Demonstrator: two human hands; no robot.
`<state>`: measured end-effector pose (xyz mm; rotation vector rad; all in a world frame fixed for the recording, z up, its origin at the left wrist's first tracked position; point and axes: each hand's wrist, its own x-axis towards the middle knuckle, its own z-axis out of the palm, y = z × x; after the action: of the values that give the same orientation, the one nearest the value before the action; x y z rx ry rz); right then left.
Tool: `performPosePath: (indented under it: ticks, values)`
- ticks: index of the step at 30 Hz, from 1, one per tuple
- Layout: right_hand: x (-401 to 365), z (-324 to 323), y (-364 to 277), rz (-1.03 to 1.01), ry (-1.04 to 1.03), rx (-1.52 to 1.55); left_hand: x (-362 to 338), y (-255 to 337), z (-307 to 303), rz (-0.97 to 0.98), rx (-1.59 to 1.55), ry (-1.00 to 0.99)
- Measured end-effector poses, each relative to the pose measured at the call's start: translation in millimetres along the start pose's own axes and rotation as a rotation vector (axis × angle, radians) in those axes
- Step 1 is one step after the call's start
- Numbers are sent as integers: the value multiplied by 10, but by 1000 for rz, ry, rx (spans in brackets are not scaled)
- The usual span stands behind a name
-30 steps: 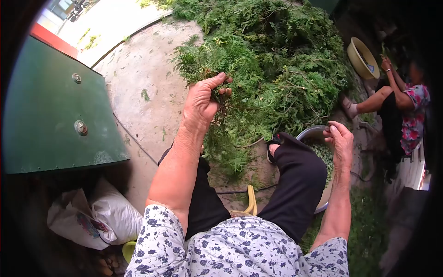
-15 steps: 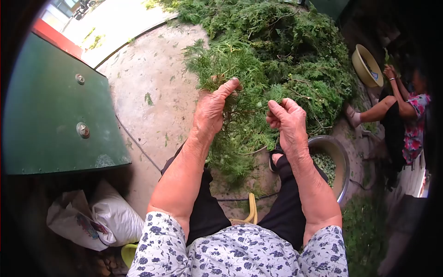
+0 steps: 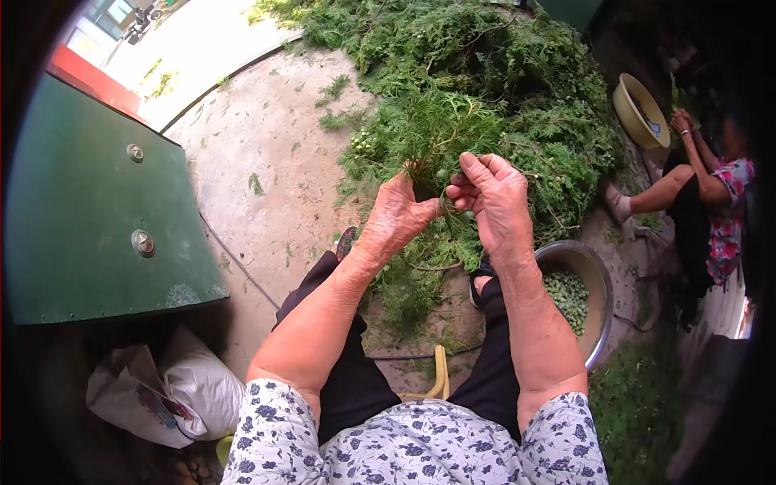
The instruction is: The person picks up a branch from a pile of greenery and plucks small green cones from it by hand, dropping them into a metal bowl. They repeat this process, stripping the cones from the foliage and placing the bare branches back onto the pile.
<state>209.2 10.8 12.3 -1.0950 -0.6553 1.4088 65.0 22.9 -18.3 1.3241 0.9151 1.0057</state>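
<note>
A leafy evergreen branch [image 3: 440, 133] is gripped in my left hand [image 3: 398, 217], its feathery green tips pointing up and away from me. Close beside it, my right hand [image 3: 501, 202] has thumb and fingers pinched together against the sprigs. What lies between those fingertips is too small and covered to make out. Beyond both hands spreads a large heap of cut evergreen branches [image 3: 558, 121]. To the right of my right forearm stands a metal basin [image 3: 600, 323] with many small pale-green cones [image 3: 568, 301] in it.
A green metal box [image 3: 89, 202] stands at left, above white sacks [image 3: 202, 388]. On the right sits another person [image 3: 723, 194], hands raised near a beige basin [image 3: 634, 113]. A yellow curved stool part [image 3: 440, 372] shows between my knees. A dark cable [image 3: 242, 259] crosses the floor.
My left hand has moved right and slightly lower with the branch. My right hand has come left and up, so the two hands now nearly meet at the sprigs.
</note>
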Motion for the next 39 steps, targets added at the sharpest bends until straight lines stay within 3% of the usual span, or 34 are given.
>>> performPosePath:
  ticks: [3, 6, 10, 14, 18, 20, 21, 22, 25, 28, 31, 34, 39]
  values:
    - [18, -27, -3, -47, -23, -51, 23, 13, 3, -78, 104, 28]
    - [39, -118, 22, -89, -15, -26, 11, 160, 31, -89, -74, 61]
    - [41, -193, 2, -67, -67, -15, 21, 210, -19, -288, -192, 112]
    - [52, -218, -13, -24, -252, 78, 18, 142, -2, -296, -342, 154]
    - [9, -206, -65, 30, -153, 63, 17, 257, 5, -333, -350, 187]
    - [16, -205, -65, -419, 207, -394, 23, 263, 1, -347, -352, 200]
    - [25, -228, -66, -570, 296, -475, 26, 262, 5, -359, -355, 212]
    - [-1, -228, -79, -571, 296, -476, 28, 250, 9, -359, -356, 212]
    - [-178, -115, -176, -789, 17, -757, 34, 184, 6, -288, -373, 216]
    - [-136, -117, -50, -726, -70, -1080, 30, 151, 11, -287, -348, 201]
    - [-57, -227, 71, -648, -98, -1194, 23, 167, 18, -299, -315, 206]
    - [-111, -166, -39, -525, -118, -1183, 15, 189, 17, -299, -306, 183]
    - [-88, -213, -14, -517, -140, -1250, 7, 177, 8, -266, -265, 122]
